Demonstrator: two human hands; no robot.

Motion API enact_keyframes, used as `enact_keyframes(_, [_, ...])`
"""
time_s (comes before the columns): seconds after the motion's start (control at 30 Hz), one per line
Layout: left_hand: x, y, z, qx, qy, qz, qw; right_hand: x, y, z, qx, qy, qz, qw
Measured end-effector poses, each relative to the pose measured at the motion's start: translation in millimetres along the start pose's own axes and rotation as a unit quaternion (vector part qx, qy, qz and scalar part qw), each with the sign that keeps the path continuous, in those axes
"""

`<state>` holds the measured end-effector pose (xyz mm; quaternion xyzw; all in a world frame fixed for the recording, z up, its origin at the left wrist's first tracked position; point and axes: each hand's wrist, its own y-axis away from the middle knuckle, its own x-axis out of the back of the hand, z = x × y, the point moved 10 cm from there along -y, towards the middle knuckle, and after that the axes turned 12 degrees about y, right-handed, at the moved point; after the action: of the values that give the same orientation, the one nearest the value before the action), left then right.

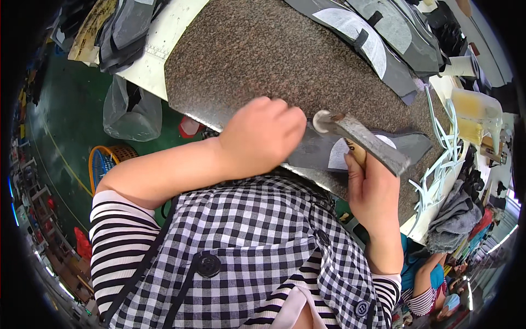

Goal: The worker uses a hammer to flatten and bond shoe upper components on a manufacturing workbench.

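Note:
My right hand (375, 189) is wrapped round the short wooden handle of a hammer (364, 137), whose metal head is raised above the stone slab. Under the hammer lies a dark grey flat cut piece (312, 151) with a white rounded patch, near the slab's front edge. My left hand (266, 134) is closed with curled fingers, knuckles up, at the left end of that piece. Whatever its fingers hold is hidden, and the hand is slightly blurred.
The speckled brown stone slab (235, 60) fills the bench. More grey pieces with white patches (350, 35) lie at its far right. Pale blue strips (438, 159) hang along the right edge, beside a plastic container of yellowish stuff (474, 115). A clear bag (133, 112) hangs at left.

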<state>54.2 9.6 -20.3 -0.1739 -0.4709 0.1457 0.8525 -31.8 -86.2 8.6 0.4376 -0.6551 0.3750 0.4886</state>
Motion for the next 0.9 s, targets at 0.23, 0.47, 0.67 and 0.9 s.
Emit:
enact_keyframes(0.23, [2,16,-4,0.017,0.018,0.050,0.998,-12,4,-3,-0.006,0.051,-0.009,0.999])
enact_keyframes(0.47, [2,19,5,-0.032,0.032,0.069,0.997,-7,4,-13,0.042,0.031,0.027,0.998])
enact_keyframes(0.67, [8,11,-6,0.047,0.035,0.011,0.998,7,33,48,-0.105,-0.069,0.038,0.991])
enact_keyframes(0.9, [-51,-53,49,-0.023,0.013,-0.023,0.999,-33,72,124,-0.287,-0.648,0.160,0.687])
